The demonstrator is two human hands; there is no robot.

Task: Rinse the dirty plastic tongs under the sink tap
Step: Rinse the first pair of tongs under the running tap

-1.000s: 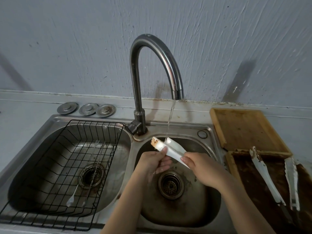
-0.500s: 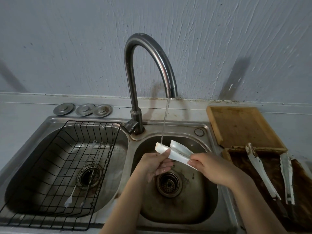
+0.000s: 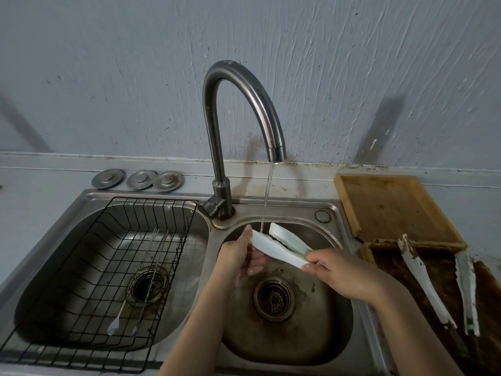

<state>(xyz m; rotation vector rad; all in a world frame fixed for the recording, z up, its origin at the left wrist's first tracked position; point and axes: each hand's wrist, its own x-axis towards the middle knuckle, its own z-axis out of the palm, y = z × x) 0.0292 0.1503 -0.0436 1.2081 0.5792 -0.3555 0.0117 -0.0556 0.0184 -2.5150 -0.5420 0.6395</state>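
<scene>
White plastic tongs are held over the right sink basin, their two arms spread apart at the far end. A thin stream of water falls from the curved steel tap onto the near arm's tip. My right hand pinches the tongs at their hinge end. My left hand cups the near arm from below, thumb against its tip, fingers wet.
A black wire rack with thin metal utensils fills the left basin. Three metal drain lids lie behind it. On the right, a wooden board and a dark stained tray carry two more dirty white tongs.
The brown stain on the tongs' tip one second ago no longer shows. My left thumb has slid up to the tip, and the view has shifted slightly.
</scene>
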